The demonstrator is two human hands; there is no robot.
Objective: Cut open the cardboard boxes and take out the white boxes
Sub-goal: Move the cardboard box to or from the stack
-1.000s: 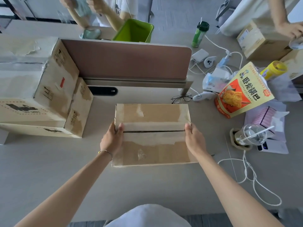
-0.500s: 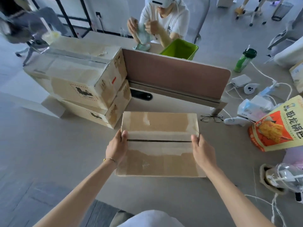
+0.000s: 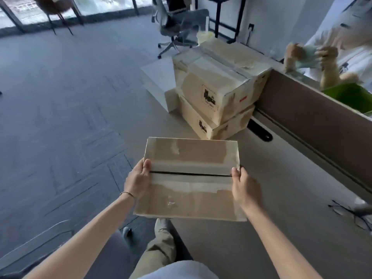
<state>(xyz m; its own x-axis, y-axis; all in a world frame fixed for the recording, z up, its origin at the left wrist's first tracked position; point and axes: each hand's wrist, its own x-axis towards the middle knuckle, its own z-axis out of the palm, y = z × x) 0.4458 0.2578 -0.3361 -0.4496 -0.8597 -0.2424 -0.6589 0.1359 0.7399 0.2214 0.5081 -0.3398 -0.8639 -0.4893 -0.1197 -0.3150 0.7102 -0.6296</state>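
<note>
Gripping: left hand clasps the left side of the cardboard box, thumb on top by the seam, fingers hidden down the side; right hand clasps the right side the same way, thumb on top at the seam's right end
Box in hand: lower centre of the frame; flat, brown, top face towards the camera; a dark slit runs left to right across the middle between the two top flaps, which lie closed; pale patches of torn tape cover both flaps; its near left corner juts past the table edge, over the floor
Wrist: a thin bracelet on the left wrist
Table: pale grey desk under the box, filling the lower right of the frame
Stacked boxes: two more taped cardboard boxes just beyond the held one, upper centre right, one on top of the other, each with a black printed mark on its side; whether the held box touches them cannot be told
Divider: brown desk partition on the right, running towards the lower right
Glasses: a pair of spectacles on the desk at the right edge, blurred
Beyond the divider: another person's hands at the upper right, holding something pale; a green bin below them
Floor: dark grey carpet tiles on the left; an office chair at the top centre
</note>
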